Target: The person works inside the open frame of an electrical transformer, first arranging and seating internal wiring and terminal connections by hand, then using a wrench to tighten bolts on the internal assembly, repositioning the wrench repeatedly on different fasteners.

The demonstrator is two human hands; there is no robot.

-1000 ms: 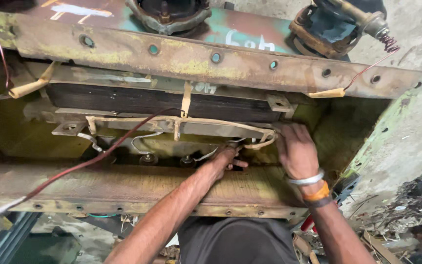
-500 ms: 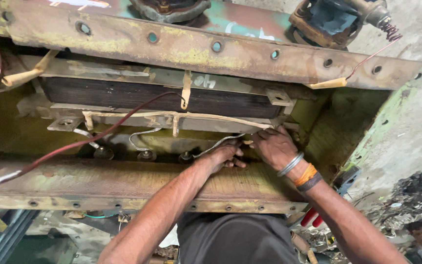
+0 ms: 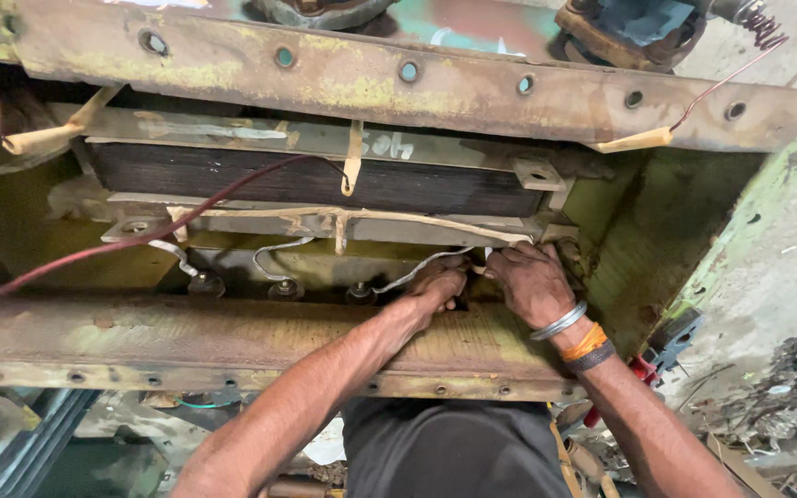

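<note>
Both your hands are down inside the rusty metal frame (image 3: 232,341), reaching over its near rail toward the right end of the dark finned core (image 3: 315,184) that sits across the opening. Your left hand (image 3: 440,284) is curled shut around the end of a pale wire (image 3: 408,270) that loops along the bottom of the core's lower bracket. Your right hand (image 3: 532,281), with bangles (image 3: 574,334) at the wrist, is just beside it, fingers pinched at the same spot near the frame's right inner corner; what exactly they clamp is hidden by your knuckles, so I cannot tell. The two hands are close together, nearly touching.

As I judge it, you are working the wire end at the bracket's right corner, tying or loosening it. The next move seems to call for small finger work in a cramped pocket: keep one hand steady on the wire, and mind the red cable (image 3: 140,240) crossing on the left.
</note>
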